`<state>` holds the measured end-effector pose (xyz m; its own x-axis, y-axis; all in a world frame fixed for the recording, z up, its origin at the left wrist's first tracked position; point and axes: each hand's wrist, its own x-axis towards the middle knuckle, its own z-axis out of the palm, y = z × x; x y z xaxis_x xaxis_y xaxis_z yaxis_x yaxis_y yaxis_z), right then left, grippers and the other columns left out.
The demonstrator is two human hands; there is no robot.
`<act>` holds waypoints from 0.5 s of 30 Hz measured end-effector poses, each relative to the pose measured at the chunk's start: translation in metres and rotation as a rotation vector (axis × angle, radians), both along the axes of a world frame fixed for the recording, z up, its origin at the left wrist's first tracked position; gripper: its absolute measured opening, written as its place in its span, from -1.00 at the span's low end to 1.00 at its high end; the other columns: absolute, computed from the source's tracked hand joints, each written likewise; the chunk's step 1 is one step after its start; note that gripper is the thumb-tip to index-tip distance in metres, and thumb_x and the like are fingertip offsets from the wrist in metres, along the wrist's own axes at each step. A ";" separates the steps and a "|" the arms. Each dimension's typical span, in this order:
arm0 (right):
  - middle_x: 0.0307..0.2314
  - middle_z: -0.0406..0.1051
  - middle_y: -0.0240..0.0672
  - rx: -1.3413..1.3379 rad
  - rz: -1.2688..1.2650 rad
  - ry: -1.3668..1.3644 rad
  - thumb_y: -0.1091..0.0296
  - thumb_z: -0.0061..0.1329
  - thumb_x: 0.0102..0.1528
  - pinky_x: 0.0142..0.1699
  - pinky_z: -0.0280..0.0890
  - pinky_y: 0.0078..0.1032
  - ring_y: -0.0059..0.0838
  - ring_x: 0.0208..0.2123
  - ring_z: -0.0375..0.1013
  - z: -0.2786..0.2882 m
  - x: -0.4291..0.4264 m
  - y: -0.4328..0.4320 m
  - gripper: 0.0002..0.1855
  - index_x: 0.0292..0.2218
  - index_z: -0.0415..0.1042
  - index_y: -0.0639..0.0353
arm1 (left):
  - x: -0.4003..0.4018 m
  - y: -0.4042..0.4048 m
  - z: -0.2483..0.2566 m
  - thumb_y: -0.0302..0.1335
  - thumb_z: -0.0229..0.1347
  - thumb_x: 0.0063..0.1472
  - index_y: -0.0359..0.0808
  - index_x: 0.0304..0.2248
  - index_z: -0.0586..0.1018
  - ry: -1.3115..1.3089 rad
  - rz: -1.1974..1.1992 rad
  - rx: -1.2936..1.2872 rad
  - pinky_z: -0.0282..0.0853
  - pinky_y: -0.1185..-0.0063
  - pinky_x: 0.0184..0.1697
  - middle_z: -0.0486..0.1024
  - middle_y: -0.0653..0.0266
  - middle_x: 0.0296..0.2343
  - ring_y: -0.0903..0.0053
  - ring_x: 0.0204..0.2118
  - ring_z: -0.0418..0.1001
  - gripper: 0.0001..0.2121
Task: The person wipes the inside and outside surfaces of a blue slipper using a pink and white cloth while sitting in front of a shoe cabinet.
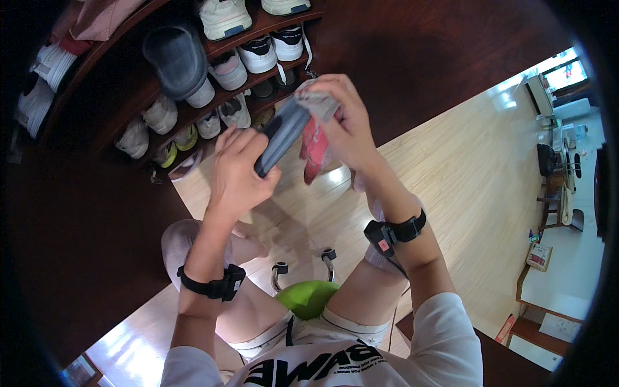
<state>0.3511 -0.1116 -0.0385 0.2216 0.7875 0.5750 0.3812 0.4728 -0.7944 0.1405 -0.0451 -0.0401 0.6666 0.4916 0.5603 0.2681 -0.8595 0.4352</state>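
Note:
A dark grey slipper [283, 138] is held edge-on between my hands, in front of the shoe rack. My left hand [242, 169] grips its near end, with the thumb beneath. At its far end, my right hand [346, 116] holds a cloth [316, 145], partly greyish and partly red, against the slipper; the red part hangs down. A similar dark grey slipper [176, 60] lies on the rack at the upper left, partly over a white shoe.
Several sneakers [232, 70] stand on the dark wooden shelves [261, 72] ahead. A dark wooden panel [411, 53] rises at the right of the rack. Below me are a green stool seat [308, 297] with caster wheels and a light wooden floor [445, 193].

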 end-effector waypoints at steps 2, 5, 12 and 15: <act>-0.18 0.27 -0.14 0.027 0.030 -0.249 0.70 -0.15 -0.14 -0.14 0.36 -0.40 -0.15 -0.18 0.40 -0.003 -0.015 -0.005 -0.52 -0.13 0.42 0.16 | 0.010 -0.005 -0.006 -0.55 0.23 -0.22 -0.40 -0.42 0.47 -0.042 0.054 -0.131 0.37 0.33 -0.06 0.38 0.09 -0.49 0.11 -0.41 0.41 -0.72; -0.15 0.27 -0.15 -0.102 0.014 -0.402 0.70 -0.15 -0.12 -0.08 0.33 -0.37 -0.12 -0.15 0.38 -0.005 -0.042 -0.017 -0.55 -0.15 0.43 0.15 | 0.014 -0.002 -0.012 -0.66 0.15 -0.15 -0.42 -0.31 0.52 -0.080 0.077 -0.300 0.40 0.41 -0.23 0.45 0.05 -0.40 0.06 -0.32 0.45 -0.70; -0.26 0.31 -0.14 -0.230 -0.125 0.024 0.69 -0.19 -0.06 -0.10 0.28 -0.49 -0.22 -0.20 0.35 -0.008 -0.005 -0.009 -0.60 -0.14 0.40 0.27 | 0.016 -0.005 0.006 -0.78 0.15 -0.04 -0.45 -0.29 0.59 -0.365 0.036 -0.321 0.30 0.64 -0.23 0.41 0.24 -0.41 0.51 -0.33 0.39 -0.75; -0.25 0.31 -0.11 -0.027 -0.254 0.000 0.65 -0.19 -0.06 -0.05 0.27 -0.42 -0.15 -0.18 0.34 -0.008 -0.035 -0.013 -0.64 -0.16 0.36 0.31 | 0.015 -0.001 0.009 -0.80 0.12 -0.07 -0.45 -0.30 0.59 -0.400 0.053 -0.350 0.29 0.65 -0.23 0.38 0.23 -0.41 0.49 -0.34 0.37 -0.73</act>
